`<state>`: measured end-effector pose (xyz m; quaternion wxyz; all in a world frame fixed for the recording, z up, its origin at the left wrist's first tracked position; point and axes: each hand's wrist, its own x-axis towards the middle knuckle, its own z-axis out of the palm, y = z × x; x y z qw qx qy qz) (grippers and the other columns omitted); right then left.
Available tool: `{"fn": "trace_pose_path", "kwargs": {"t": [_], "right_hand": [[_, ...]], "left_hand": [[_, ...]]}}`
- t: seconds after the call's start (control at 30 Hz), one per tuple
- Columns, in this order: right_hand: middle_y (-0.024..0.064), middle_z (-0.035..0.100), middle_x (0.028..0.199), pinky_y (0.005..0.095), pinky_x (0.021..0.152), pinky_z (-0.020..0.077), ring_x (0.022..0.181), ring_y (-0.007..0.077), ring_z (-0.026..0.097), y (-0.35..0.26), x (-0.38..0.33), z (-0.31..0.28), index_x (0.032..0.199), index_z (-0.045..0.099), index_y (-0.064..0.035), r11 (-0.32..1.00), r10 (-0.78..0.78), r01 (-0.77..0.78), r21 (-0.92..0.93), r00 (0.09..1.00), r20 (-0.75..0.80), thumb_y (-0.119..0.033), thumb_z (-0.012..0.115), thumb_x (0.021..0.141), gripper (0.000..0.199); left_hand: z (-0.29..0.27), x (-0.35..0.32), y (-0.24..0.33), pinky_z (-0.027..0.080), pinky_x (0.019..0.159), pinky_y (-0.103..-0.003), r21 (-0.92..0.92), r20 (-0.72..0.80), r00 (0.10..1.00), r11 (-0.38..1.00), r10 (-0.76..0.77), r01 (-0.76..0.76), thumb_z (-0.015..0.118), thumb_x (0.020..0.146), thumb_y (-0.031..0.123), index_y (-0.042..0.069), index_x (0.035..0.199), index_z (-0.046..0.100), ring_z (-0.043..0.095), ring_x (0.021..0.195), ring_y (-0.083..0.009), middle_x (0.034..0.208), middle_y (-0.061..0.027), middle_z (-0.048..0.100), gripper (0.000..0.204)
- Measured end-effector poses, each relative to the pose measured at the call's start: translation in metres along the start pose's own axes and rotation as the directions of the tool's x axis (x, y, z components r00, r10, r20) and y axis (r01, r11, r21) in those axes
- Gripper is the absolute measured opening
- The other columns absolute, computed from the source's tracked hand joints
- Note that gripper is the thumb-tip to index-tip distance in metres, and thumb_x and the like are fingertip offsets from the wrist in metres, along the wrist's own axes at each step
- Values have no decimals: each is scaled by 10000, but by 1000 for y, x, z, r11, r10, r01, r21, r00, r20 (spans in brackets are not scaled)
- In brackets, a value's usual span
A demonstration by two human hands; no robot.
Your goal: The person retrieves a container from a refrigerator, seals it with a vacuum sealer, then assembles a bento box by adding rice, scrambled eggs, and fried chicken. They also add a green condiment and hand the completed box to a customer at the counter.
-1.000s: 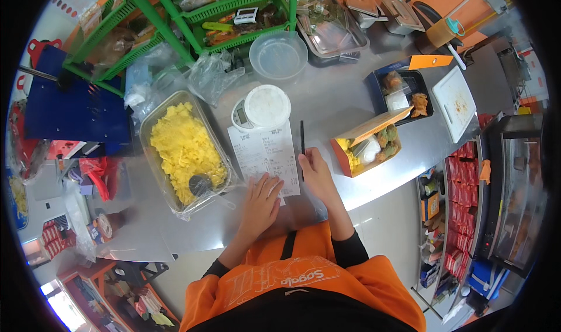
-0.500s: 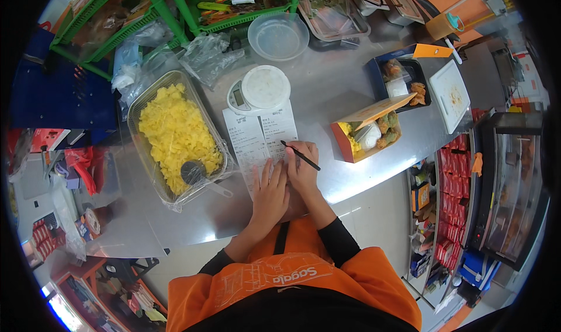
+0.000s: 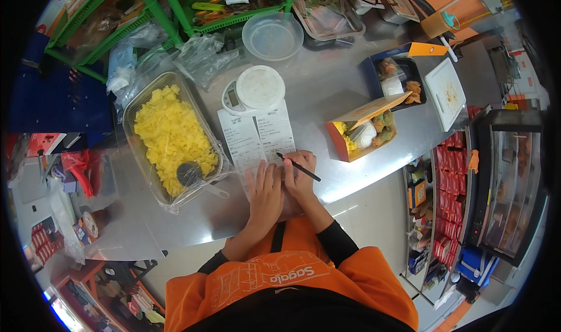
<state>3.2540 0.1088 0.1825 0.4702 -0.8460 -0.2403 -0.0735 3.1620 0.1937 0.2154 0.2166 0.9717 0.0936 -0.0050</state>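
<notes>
My right hand point(image 3: 301, 174) is closed around a black pen point(image 3: 305, 170), whose tip rests at the printed receipts point(image 3: 274, 130). Flat on the lower part of the paper lies my left hand point(image 3: 266, 192), its fingers stretched out. Two receipts lie side by side, their far ends reaching the round white kitchen scale point(image 3: 260, 87). Left of the paper stands a clear tub point(image 3: 130, 113) of yellow scrambled-egg-like food point(image 3: 172, 133), with a dark-bowled scoop point(image 3: 190, 173) in it. The lower part of the paper is hidden under my hands.
To the right sit an open orange meal box point(image 3: 339, 142), a dark blue box point(image 3: 374, 78) with food and a white cutting board point(image 3: 447, 95). A round clear bowl point(image 3: 273, 37) and green baskets point(image 3: 234, 16) are at the back. The steel table's edge point(image 3: 374, 180) curves before me.
The view has shifted slightly, so the table things appear a little further left. My right hand and the pen tip sit slightly nearer to me on the paper; my left hand stays flat.
</notes>
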Motion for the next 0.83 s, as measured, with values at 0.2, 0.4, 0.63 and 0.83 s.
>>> {"fn": "trace_pose_path", "kwargs": {"t": [0.2,0.4,0.63,0.83], "right_hand": [[35,637,845,363,787,373,846,238,538,-2,3,1,881,641,-83,997,-70,70,-20,997,27,-129,625,827,73],[33,640,853,363,790,376,843,236,538,-3,3,0,889,641,-81,995,-91,92,-27,995,50,-131,628,827,81],[45,636,847,369,779,374,832,244,532,-2,1,-1,874,635,-74,998,-54,54,-13,998,34,-158,602,853,93],[60,636,871,385,793,364,856,248,527,5,-4,1,908,628,-73,999,35,-35,-23,999,4,-195,596,866,133]], "left_hand": [[1,-2,-2,33,1094,-615,17,-5,1000,1000,9,-9,599,789,183,9,1335,414,261,1355,-341,1330,-123,415,602],[2,-2,-1,31,1087,-623,12,-8,1000,1000,-1,1,606,788,195,9,1331,418,261,1355,-336,1331,-121,409,604],[-1,-2,-1,37,1086,-620,-2,-3,1000,1000,-4,4,622,777,186,19,1309,433,261,1354,-332,1323,-114,411,588],[-1,-2,-1,44,1088,-615,-7,5,1000,1000,-5,5,627,783,184,44,1303,435,250,1359,-332,1336,-113,399,572]]}}
